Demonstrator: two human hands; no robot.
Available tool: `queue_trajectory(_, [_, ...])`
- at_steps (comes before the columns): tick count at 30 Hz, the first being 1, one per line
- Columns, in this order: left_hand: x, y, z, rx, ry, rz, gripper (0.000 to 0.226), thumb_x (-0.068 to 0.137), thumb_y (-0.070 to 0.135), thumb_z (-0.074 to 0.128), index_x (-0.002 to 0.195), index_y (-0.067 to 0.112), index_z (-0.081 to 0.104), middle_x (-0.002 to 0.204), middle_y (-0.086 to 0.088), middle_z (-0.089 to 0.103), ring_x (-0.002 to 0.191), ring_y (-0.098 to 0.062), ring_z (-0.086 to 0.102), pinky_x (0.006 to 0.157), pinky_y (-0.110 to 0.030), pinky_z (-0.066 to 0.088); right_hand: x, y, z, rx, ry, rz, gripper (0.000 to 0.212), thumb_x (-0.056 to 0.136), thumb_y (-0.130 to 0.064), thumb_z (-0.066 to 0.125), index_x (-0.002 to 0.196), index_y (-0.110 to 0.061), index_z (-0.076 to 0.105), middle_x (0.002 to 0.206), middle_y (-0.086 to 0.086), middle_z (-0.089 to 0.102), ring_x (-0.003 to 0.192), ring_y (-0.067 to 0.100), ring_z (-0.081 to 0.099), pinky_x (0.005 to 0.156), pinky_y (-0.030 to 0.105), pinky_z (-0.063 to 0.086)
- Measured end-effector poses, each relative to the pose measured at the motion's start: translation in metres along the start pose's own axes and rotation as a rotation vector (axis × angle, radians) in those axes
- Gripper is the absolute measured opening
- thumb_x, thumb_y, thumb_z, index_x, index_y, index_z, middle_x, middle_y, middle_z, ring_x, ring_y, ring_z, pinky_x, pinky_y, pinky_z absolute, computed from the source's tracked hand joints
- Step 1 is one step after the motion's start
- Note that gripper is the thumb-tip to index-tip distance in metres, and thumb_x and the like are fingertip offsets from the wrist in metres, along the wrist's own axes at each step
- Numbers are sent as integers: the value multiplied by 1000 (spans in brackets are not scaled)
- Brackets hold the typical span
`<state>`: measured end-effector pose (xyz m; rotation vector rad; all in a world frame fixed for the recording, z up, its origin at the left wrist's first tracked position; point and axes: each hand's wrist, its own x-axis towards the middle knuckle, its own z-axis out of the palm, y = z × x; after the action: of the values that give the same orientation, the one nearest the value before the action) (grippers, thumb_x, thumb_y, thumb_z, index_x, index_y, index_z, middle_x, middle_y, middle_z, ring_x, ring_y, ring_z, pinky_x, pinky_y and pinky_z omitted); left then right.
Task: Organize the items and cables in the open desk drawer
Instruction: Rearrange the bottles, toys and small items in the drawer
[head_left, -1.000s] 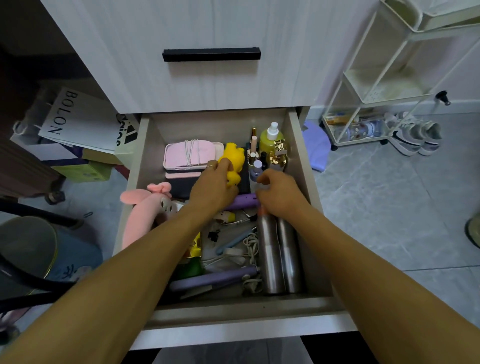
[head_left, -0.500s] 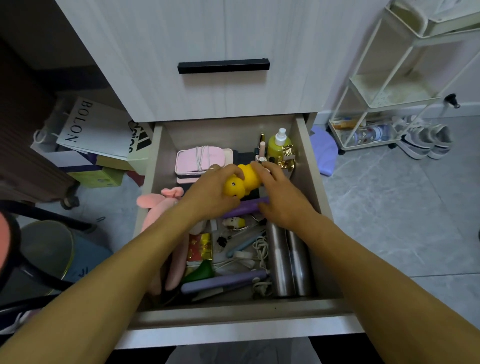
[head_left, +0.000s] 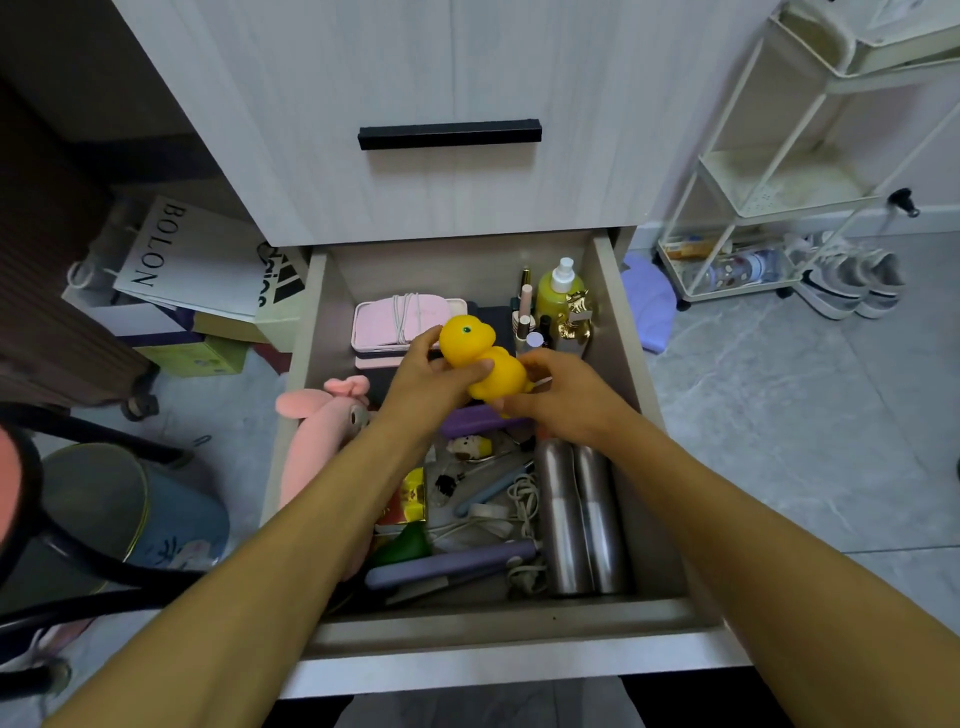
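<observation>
Near edge of the drawer (head_left: 498, 618) is untouched: two steel bottles (head_left: 579, 525), a purple wand (head_left: 452, 566) and tangled white cables (head_left: 519, 506) lie where they were a second ago. Mid-drawer, we've lifted the yellow duck toy (head_left: 480, 358) off its back spot beside the pink case (head_left: 402, 319); left hand (head_left: 431, 379) curls round its neck, right hand (head_left: 563, 397) cups its body from below, both closed on it, so we read this as mid-relocation, cables not yet sorted. Beyond, left of the drawer on the floor, a white bag (head_left: 176, 254) reads "BOLON", and the box (head_left: 278, 288) next to it shows what looks like an Adidas logo, partly cut off.
</observation>
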<state>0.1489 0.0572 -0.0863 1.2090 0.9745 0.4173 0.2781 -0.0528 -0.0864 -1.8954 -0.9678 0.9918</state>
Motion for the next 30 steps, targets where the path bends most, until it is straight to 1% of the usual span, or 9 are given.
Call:
queue_trajectory(2, [2, -3, 4, -116, -26, -61, 56, 85, 7, 72, 136, 14, 48, 125, -14, 62, 108, -30, 65, 89, -48, 56, 0, -2, 1, -1, 5, -9, 34, 79, -23, 78, 110, -15, 65, 101, 5, 70, 95, 20, 65, 87, 41, 54])
queue_trajectory(8, [18, -3, 14, 36, 4, -140, 55, 84, 20, 75, 132, 20, 46, 124, -9, 60, 106, -29, 63, 77, -47, 59, 5, -3, -9, -317, 31, -77, 22, 86, -14, 66, 105, -2, 65, 97, 14, 68, 90, 27, 64, 85, 46, 53])
queue_trajectory(10, [28, 2, 14, 227, 71, -102, 66, 78, 31, 77, 134, 20, 44, 127, -8, 56, 109, -29, 60, 88, -49, 56, 4, -6, -17, -455, 119, -163, 17, 87, -11, 60, 100, 0, 62, 92, 15, 65, 85, 28, 61, 80, 45, 53])
queue_trajectory(12, [40, 4, 13, 488, 77, -40, 77, 82, 35, 73, 145, 16, 33, 136, -9, 48, 119, -30, 52, 98, -39, 47, 2, -11, -21, -537, 188, -260, 16, 89, -13, 57, 103, -6, 62, 96, 10, 64, 87, 24, 59, 80, 41, 52])
queue_trajectory(14, [44, 1, 15, 683, 92, 38, 80, 87, 34, 69, 150, 11, 26, 143, -13, 45, 126, -32, 47, 95, -32, 40, 2, -11, -20, -585, 191, -301, 17, 91, -18, 55, 105, -12, 63, 102, 7, 63, 90, 20, 58, 80, 38, 52])
queue_trajectory(19, [32, -23, 14, 787, 180, 243, 75, 85, 43, 71, 144, 12, 36, 136, -14, 55, 123, -32, 51, 95, -39, 45, -1, -8, -14, -674, 162, -296, 13, 93, -23, 52, 99, -14, 60, 98, 5, 58, 86, 22, 57, 74, 40, 52])
queue_trajectory(22, [26, -31, 13, 948, 191, 352, 51, 88, 45, 66, 126, 17, 46, 117, -12, 65, 104, -33, 61, 78, -41, 51, -3, -11, -15, -663, 206, -300, 15, 93, -23, 51, 101, -14, 59, 101, 5, 58, 87, 22, 57, 76, 40, 51])
queue_trajectory(25, [23, -32, 13, 1032, 245, 353, 46, 94, 48, 55, 124, 17, 41, 102, -18, 67, 91, -40, 63, 69, -41, 51, -7, -10, -17, -731, 238, -312, 16, 94, -24, 49, 100, -13, 58, 100, 5, 58, 87, 23, 56, 73, 37, 49])
queue_trajectory(30, [17, -32, 19, 1104, 224, 413, 41, 100, 41, 46, 131, 15, 47, 115, -20, 62, 99, -42, 59, 75, -44, 48, -15, -5, -34, -898, 184, -379, 17, 89, -16, 51, 101, -10, 61, 97, 9, 61, 87, 31, 58, 64, 32, 39])
